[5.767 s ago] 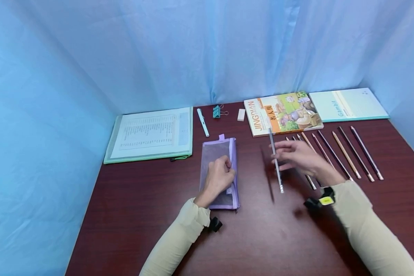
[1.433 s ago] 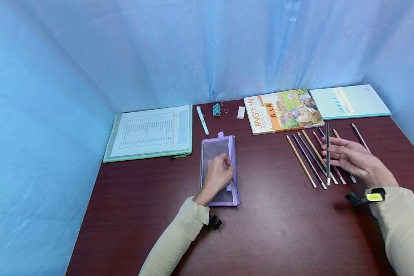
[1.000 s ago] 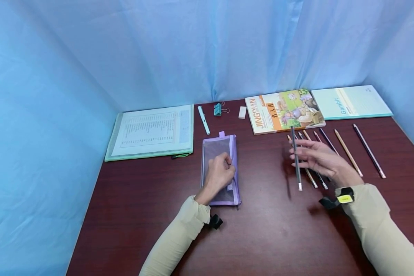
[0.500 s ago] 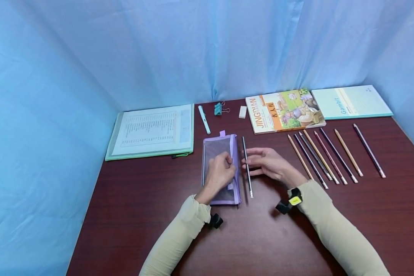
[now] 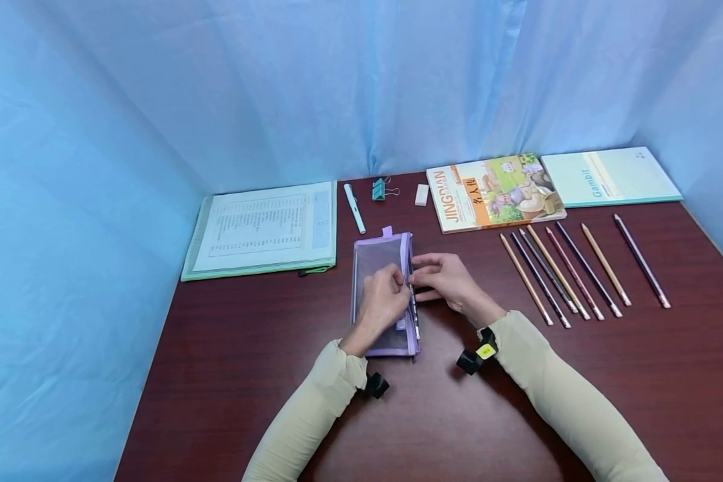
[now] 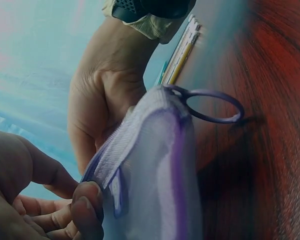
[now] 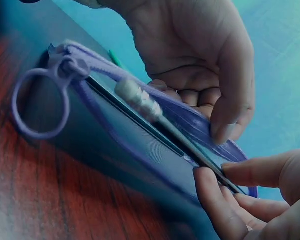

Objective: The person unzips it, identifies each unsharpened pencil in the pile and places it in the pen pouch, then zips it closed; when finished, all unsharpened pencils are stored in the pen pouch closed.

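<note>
A purple mesh zip pencil case (image 5: 381, 253) lies on the table, its zipped opening along the right side. My left hand (image 5: 384, 304) pinches the upper edge of that opening, as the left wrist view shows. Between thumb and fingers my right hand (image 5: 448, 281) holds a dark pencil (image 7: 177, 134) with a white eraser end. In the right wrist view the pencil lies lengthwise in the mouth of the case, between its two zip edges. A ring-shaped zip pull (image 7: 40, 104) hangs at the near end. The pencil's tip is hidden by my right fingers.
Several pencils (image 5: 569, 278) lie in a row on the right. Along the back are a zip document folder (image 5: 262, 231), a light blue pen (image 5: 355, 209), a teal binder clip (image 5: 379, 190), a white eraser (image 5: 422, 195), an illustrated book (image 5: 497, 194) and a pale green notebook (image 5: 611, 175).
My right hand took a dark pencil from the row at the right and carried it left to the case's opening. My left hand kept its hold on the case.
</note>
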